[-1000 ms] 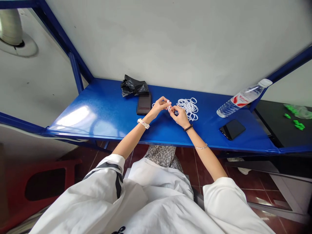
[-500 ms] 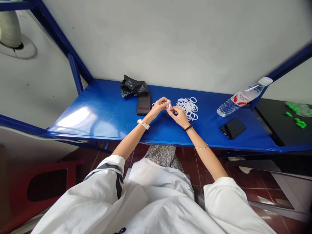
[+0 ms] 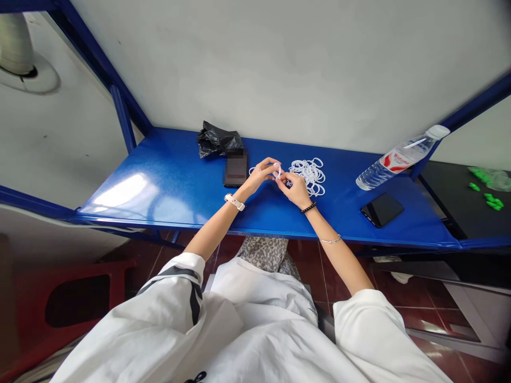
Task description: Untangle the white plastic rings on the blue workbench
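Note:
Between my two hands, above the blue table (image 3: 187, 183), is a small white ring-shaped band (image 3: 279, 171). My left hand (image 3: 261, 174) pinches it from the left side. On its right, the fingertips of my right hand (image 3: 294, 187) are closed on the same band. A loose pile of similar white bands (image 3: 313, 173) lies just beyond my right hand, which hides part of it. Another white band (image 3: 251, 171) shows partly behind my left hand. The fingers cover some of the held band.
A dark flat box (image 3: 236, 169) stands left of my hands, with a crumpled black plastic bag (image 3: 215, 139) behind it. To the right are a water bottle (image 3: 399, 159) and a black phone (image 3: 382, 209). Green pieces (image 3: 494, 201) lie on a dark surface at far right.
The white band between my fingers has turned and now shows more as an open loop. Both hands stay in nearly the same place; the pile is unchanged.

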Action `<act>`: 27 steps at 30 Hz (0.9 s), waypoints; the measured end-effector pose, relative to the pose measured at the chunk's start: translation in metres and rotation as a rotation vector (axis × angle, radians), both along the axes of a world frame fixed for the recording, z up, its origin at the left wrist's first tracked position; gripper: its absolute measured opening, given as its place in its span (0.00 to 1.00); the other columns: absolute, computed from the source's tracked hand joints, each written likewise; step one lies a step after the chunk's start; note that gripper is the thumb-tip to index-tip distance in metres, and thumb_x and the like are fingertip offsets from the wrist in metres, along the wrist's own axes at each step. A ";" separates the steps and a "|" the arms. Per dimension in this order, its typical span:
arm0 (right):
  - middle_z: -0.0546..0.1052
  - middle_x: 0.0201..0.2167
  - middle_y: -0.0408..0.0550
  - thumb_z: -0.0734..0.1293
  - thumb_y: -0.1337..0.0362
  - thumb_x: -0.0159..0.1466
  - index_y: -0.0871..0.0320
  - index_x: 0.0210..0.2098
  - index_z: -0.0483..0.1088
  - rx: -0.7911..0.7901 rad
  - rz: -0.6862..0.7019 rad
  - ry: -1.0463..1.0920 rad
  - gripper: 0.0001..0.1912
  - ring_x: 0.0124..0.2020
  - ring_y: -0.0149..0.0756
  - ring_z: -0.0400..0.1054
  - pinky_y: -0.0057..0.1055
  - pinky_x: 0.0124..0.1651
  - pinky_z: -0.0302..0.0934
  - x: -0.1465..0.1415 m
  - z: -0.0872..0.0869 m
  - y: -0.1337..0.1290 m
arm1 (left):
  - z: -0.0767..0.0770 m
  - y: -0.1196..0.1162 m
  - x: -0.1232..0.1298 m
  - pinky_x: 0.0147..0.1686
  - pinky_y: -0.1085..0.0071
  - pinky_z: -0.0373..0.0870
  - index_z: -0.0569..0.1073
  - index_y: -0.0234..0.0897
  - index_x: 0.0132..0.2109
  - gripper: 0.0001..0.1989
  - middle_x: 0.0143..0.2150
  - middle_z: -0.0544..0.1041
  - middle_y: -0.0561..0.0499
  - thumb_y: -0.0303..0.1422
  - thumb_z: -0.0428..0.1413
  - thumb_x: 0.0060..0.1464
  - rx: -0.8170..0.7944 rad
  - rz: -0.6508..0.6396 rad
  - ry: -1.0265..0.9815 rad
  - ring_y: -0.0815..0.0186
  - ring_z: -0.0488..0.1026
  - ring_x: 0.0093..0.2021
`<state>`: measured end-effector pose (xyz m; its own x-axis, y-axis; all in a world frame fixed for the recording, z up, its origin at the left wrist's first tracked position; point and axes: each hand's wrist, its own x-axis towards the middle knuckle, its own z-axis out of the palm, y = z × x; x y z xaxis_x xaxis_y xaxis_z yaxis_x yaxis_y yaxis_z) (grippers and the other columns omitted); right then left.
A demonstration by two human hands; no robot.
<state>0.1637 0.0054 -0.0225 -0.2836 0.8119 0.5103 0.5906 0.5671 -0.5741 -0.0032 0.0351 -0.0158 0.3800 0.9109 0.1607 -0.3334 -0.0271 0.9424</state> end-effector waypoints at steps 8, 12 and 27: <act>0.71 0.20 0.42 0.65 0.66 0.62 0.54 0.25 0.64 -0.019 0.105 -0.061 0.09 0.27 0.36 0.66 0.34 0.39 0.60 -0.005 0.006 -0.006 | 0.010 -0.006 0.000 0.28 0.75 0.64 0.67 0.35 0.26 0.18 0.24 0.71 0.53 0.43 0.58 0.58 -0.009 0.031 0.121 0.73 0.67 0.24; 0.70 0.19 0.41 0.65 0.66 0.60 0.54 0.24 0.62 -0.046 0.127 -0.062 0.10 0.26 0.35 0.65 0.33 0.37 0.60 -0.005 0.008 -0.008 | 0.011 -0.007 0.000 0.27 0.74 0.63 0.68 0.35 0.25 0.19 0.22 0.71 0.52 0.43 0.59 0.58 0.050 0.048 0.191 0.72 0.66 0.23; 0.70 0.19 0.42 0.65 0.65 0.61 0.55 0.24 0.64 -0.091 0.145 -0.025 0.10 0.26 0.35 0.65 0.32 0.36 0.60 -0.002 0.006 -0.005 | 0.035 -0.024 -0.014 0.34 0.72 0.69 0.73 0.36 0.33 0.11 0.33 0.78 0.50 0.37 0.56 0.61 0.336 0.348 0.426 0.69 0.73 0.33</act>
